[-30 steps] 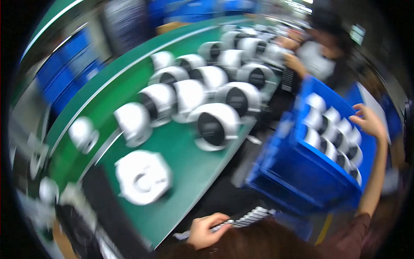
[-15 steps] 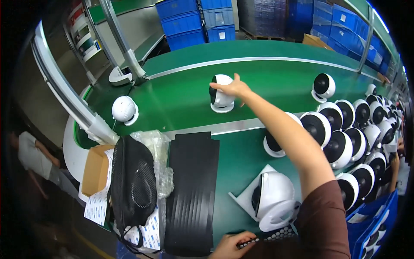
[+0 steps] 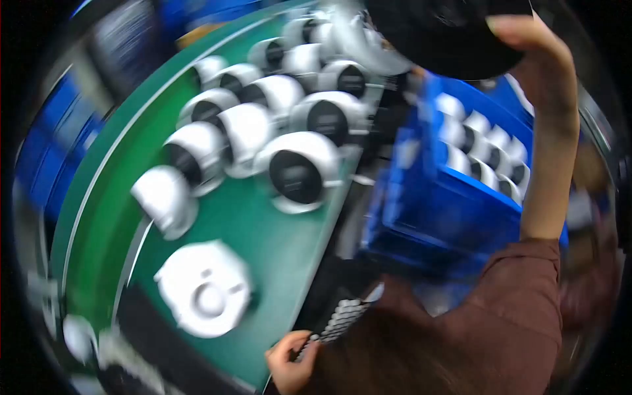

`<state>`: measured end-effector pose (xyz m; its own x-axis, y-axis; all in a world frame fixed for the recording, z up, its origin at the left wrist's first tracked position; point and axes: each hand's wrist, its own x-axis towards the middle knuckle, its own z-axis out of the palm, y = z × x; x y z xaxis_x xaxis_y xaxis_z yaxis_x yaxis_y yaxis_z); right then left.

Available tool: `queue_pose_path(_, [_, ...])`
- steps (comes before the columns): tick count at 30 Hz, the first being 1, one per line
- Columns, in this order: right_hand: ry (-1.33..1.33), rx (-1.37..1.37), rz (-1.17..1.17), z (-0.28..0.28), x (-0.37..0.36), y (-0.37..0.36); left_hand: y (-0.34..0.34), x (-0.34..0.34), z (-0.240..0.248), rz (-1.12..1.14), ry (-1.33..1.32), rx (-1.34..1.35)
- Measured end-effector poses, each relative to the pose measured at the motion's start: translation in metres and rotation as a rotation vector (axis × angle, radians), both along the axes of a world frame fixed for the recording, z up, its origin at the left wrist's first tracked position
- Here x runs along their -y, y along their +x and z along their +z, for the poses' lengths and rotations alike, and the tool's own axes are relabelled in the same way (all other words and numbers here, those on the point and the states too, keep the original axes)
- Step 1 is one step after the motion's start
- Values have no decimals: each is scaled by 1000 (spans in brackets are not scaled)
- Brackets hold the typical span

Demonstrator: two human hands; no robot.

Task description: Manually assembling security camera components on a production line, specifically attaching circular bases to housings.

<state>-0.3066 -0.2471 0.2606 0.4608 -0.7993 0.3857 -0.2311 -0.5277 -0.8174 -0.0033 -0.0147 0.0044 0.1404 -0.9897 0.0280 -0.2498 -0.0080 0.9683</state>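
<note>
High at the right, my right hand point(image 3: 543, 62) grips a large round black-faced device point(image 3: 441, 39), its thumb on the dark face. The device is close to me and cut off by the upper edge. Near the lower edge, my left hand point(image 3: 289, 362) is closed on the end of a black strip covered with small pale round pieces point(image 3: 341, 321). A white device point(image 3: 220, 270) lies on the green bench point(image 3: 263, 257), a round knob-like part facing me. Motion blurs the view.
Several white devices with black faces point(image 3: 296, 174) stand crowded on the bench. To the right, a blue crate point(image 3: 474, 191) holds rows of similar devices. A black mat point(image 3: 174, 342) lies at lower left. Blue stacked crates point(image 3: 56, 131) are beyond the green conveyor point(image 3: 99, 237).
The view has swung to the right. My right hand has left the small device on the conveyor and now holds a black-faced device up high. My left hand stays on the strip.
</note>
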Motion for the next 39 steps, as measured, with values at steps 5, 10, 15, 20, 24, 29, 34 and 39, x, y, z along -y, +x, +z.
queue_pose_path(5, [-237, -586, -1209, -39, -93, -211, -26, 19, -9, -304, 150, -195])
queue_pose_path(10, [292, -664, -1652, -95, -162, -346, -44, 39, -8, -551, 160, -133])
queue_pose_path(15, [785, -461, -1466, -147, -154, -373, -41, 49, -16, -529, 216, -90])
queue_pose_path(20, [1144, -905, -1217, -188, -131, -385, -45, 52, 1, -431, 247, -94])
queue_pose_path(24, [1032, -1553, -1024, -189, -103, -467, -39, 49, 0, -351, 133, -7])
queue_pose_path(29, [-195, -707, -1125, -114, -64, -281, -42, 29, -1, -242, -158, 158])
queue_pose_path(34, [-378, -383, 137, -119, -64, 37, -39, -10, 19, 72, -204, 237])
queue_pose_path(39, [-240, -357, 893, -132, -104, 143, -29, -47, 50, 384, -326, 310])
